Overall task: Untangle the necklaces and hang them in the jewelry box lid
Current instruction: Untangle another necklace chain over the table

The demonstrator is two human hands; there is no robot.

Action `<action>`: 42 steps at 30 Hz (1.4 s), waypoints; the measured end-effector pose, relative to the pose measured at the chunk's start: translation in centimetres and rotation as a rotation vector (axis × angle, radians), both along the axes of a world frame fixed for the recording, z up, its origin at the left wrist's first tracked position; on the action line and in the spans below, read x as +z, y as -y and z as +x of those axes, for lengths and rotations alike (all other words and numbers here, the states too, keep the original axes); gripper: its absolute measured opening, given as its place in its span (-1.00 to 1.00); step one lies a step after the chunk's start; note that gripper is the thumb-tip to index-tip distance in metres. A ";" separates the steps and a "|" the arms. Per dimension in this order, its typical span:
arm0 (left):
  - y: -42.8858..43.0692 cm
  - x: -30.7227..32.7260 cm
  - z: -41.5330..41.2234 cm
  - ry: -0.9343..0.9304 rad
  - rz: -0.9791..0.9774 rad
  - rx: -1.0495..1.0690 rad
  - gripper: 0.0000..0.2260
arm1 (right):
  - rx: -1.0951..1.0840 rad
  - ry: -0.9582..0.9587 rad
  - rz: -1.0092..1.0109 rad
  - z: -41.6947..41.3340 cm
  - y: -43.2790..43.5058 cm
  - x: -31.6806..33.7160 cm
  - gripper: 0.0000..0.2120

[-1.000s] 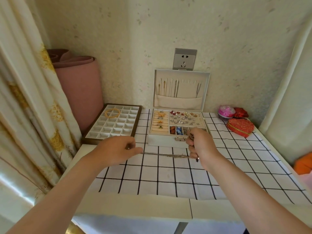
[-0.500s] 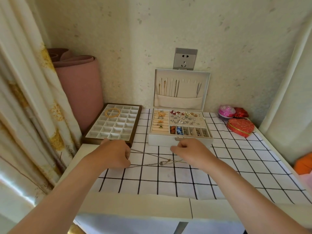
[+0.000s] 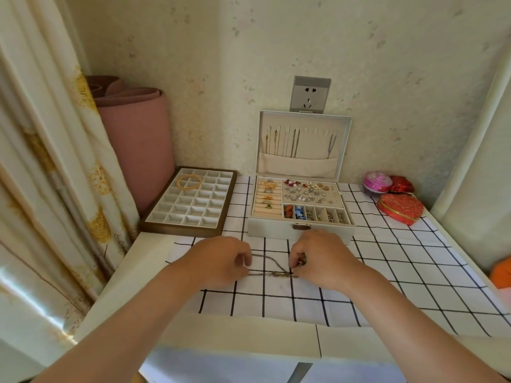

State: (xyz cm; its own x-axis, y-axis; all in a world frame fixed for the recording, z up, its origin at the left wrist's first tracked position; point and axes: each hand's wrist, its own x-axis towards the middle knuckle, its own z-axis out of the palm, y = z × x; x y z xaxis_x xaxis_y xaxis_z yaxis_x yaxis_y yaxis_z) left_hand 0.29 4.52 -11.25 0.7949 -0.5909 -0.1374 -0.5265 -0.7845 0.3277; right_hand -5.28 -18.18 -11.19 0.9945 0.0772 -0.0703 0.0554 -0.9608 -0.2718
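As I read it, left hand point(image 3: 221, 261) fingers curl onto one end of the chain point(image 3: 269, 273), middle of the table point(image 3: 235, 330), nearer its back edge. Right hand point(image 3: 323, 258) pinches the tangle. The chain looks light, limp and snag-prone, so I'd hold beside the knot and not yank.

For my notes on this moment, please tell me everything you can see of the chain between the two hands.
The chain is thin and metal-looking, greyish, with a brassy tangle or clasp near its right end. It lies slack on the checked tablecloth before the jewelry box. One strand runs level and another slants up towards the left hand, which pinches it. The right hand pinches the tangled end. One necklace or several, I cannot tell.
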 end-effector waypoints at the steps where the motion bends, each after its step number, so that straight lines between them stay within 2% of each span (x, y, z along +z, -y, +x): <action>1: 0.6 -0.2 -0.4 0.013 -0.021 -0.029 -0.87 | 0.020 0.029 0.002 0.0 -0.1 0.0 -0.91; 6: 2.3 -1.6 -1.0 0.124 -0.061 -0.123 -0.88 | 0.076 0.003 0.031 -0.5 -0.6 0.2 -0.94; 9: 2.7 -1.7 -1.0 0.080 -0.048 -0.135 -0.86 | 0.073 0.002 0.015 -0.3 -0.5 0.2 -0.91; 11: 2.8 -1.5 -1.1 -0.114 -0.193 -0.030 -0.89 | 0.060 -0.013 0.012 -0.2 -0.6 0.2 -0.85; 15: 2.9 -0.6 -1.4 -0.579 -0.611 0.161 -0.86 | 0.039 -0.035 0.009 -0.1 -0.8 -0.1 -0.81; 17: 2.6 -0.1 -1.4 -0.682 -0.700 0.198 -0.85 | 0.015 -0.055 0.091 -0.1 -0.8 -0.2 -0.85; 20: 1.9 -0.1 -0.8 -0.667 -0.706 0.252 -0.88 | -0.059 -0.082 0.327 0.2 -0.4 0.0 -0.88; 25: 0.8 0.5 0.2 -0.403 -0.525 0.213 -0.93 | -0.174 -0.080 0.673 0.5 0.2 0.4 -0.83; 29: 0.3 0.9 0.3 -0.392 -0.517 0.163 -0.86 | -0.277 -0.062 1.061 0.3 -0.5 1.1 -0.73; 31: 0.1 1.0 0.4 -0.415 -0.526 0.182 -0.81 | -0.309 -0.092 1.162 0.3 -0.9 1.3 -0.74; 33: 0.2 1.2 0.4 -0.486 -0.585 0.208 -0.78 | -0.311 -0.125 1.174 0.2 -1.2 1.1 -0.72; 36: 0.4 1.5 -0.1 -0.589 -0.693 0.243 -0.73 | -0.263 -0.115 1.023 0.2 -1.5 0.6 -0.78; 38: 0.9 1.8 -0.3 -0.608 -0.742 0.282 -0.69 | -0.221 -0.126 0.965 0.0 -1.7 0.5 -0.86; 40: 1.6 1.8 -0.1 -0.614 -0.792 0.362 -0.66 | -0.183 -0.156 0.951 0.0 -1.9 0.6 -0.82; 42: 2.1 1.8 -0.3 -0.645 -0.865 0.428 -0.79 | -0.161 -0.167 0.959 0.1 -2.0 0.7 -0.79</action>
